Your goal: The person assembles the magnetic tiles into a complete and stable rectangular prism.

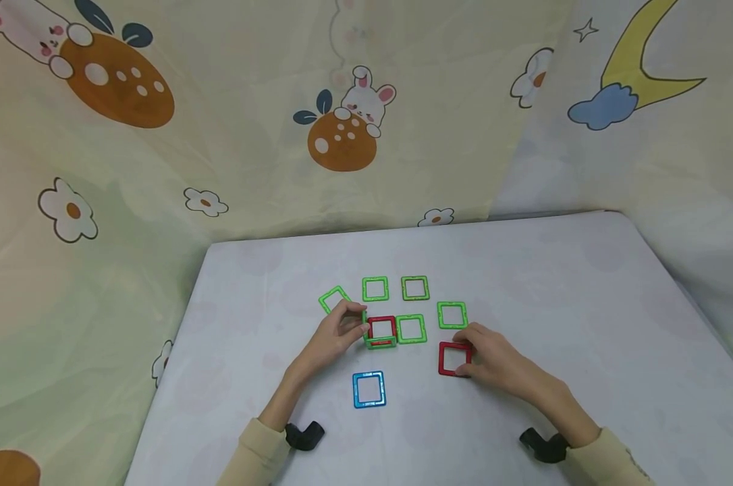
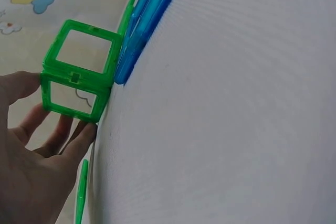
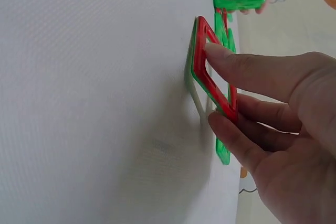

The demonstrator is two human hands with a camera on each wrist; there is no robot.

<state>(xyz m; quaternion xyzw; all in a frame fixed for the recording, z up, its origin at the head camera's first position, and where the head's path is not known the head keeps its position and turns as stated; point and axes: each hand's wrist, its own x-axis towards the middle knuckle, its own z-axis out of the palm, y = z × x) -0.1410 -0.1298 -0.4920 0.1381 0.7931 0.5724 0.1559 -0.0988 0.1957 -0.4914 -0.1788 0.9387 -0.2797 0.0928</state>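
My left hand [image 1: 336, 334] pinches an upright green square magnetic tile [image 2: 46, 66] at the left side of a small build. Another green tile [image 1: 381, 345] stands along the front, joined to it at a corner. Between them a red tile [image 1: 381, 318] lies flat, with a flat green tile [image 1: 412, 341] against its right side. In my right hand [image 1: 500, 358], thumb and fingers grip a second red tile [image 1: 441, 358] by its right side, tilted close over the table. A green edge shows along its underside in the right wrist view.
A blue tile [image 1: 356, 390] lies in front of the build on the white table [image 1: 585, 304]. Behind it are two green tiles, one at centre [image 1: 375, 299] and one further right [image 1: 415, 298]. Another green tile [image 1: 451, 327] lies beyond my right hand, and an angled one [image 1: 324, 302] beyond my left.
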